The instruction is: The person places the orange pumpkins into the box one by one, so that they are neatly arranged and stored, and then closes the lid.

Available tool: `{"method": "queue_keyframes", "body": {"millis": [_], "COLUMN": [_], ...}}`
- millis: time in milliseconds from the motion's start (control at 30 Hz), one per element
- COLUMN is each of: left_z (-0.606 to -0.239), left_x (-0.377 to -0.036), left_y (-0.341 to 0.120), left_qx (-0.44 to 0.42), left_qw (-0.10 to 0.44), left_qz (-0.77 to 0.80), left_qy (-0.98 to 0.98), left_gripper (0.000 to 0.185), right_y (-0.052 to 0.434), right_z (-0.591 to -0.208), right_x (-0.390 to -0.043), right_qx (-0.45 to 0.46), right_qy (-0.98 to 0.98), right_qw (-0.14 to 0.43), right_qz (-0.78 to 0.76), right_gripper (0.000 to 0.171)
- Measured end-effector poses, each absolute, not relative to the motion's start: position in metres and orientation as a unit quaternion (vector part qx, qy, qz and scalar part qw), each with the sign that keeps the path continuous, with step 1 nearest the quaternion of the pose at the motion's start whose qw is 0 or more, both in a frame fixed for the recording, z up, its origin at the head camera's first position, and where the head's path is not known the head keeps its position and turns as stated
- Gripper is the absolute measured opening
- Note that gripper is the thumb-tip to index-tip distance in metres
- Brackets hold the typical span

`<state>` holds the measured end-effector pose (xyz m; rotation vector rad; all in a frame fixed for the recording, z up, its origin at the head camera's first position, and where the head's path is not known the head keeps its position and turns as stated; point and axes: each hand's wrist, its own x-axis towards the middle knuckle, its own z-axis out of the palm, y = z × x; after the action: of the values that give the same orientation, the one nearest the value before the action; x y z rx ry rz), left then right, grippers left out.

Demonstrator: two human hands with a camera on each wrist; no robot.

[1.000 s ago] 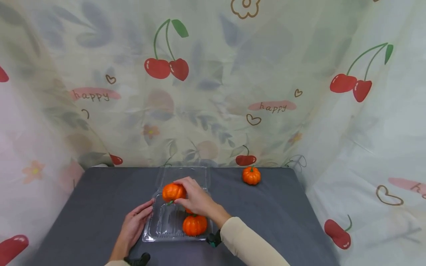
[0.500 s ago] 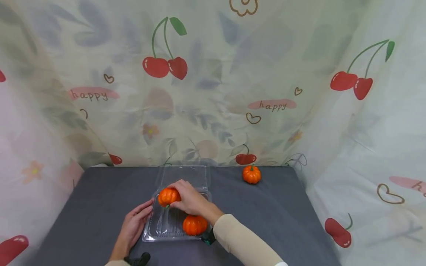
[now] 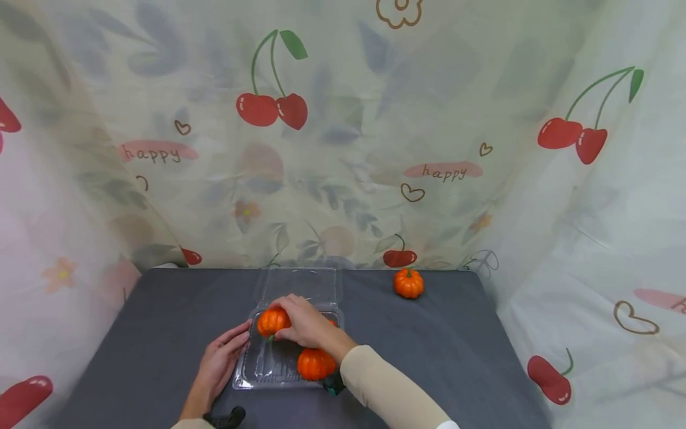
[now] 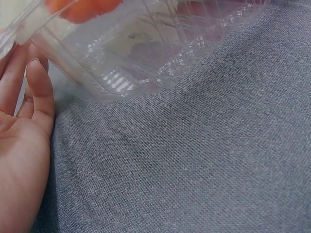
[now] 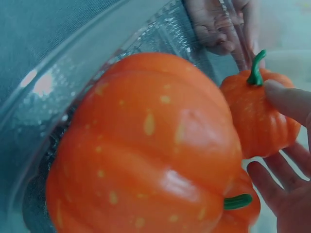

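Right hand (image 3: pixel 308 325) grasps a small orange toy pumpkin (image 3: pixel 273 320), green stem tilted down-left, over a clear plastic clamshell tray (image 3: pixel 252 372); relaxed left hand (image 3: pixel 220 360) touches the tray's left wall.

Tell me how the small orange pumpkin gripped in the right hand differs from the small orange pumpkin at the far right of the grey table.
The gripped pumpkin is held by the right hand over the clear plastic tray; the far pumpkin sits free on the grey table. The gripped pumpkin is tilted, stem down toward the camera; the far pumpkin stands upright, stem up. Both are small, ribbed, orange, green-stemmed.
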<state>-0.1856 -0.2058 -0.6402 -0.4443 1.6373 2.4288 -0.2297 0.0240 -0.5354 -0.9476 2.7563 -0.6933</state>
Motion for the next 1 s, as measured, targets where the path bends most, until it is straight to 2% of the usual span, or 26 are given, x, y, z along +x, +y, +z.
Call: {"method": "queue_keyframes", "body": {"millis": [267, 667, 1000], "left_z": [-0.643, -0.644, -0.645], "left_x": [-0.186, -0.186, -0.186], "left_y": [-0.205, -0.205, -0.206], "left_qx": [-0.149, -0.144, -0.130], "left_qw": [0.086, 0.085, 0.078], "left_qz": [0.816, 0.816, 0.826], "left_qy": [0.552, 0.554, 0.542], "left_gripper": [0.048, 0.050, 0.044], "right_y": [0.022, 0.021, 0.023], "right_z": [-0.540, -0.547, -0.543], "right_x": [-0.230, -0.230, -0.229], "right_qx": [-0.323, -0.329, -0.349], "right_qy": [0.918, 0.917, 0.912], "right_qw": [0.086, 0.099, 0.097], "right_qz": [-0.212, -0.203, -0.195], "right_gripper": [0.046, 0.046, 0.029]}}
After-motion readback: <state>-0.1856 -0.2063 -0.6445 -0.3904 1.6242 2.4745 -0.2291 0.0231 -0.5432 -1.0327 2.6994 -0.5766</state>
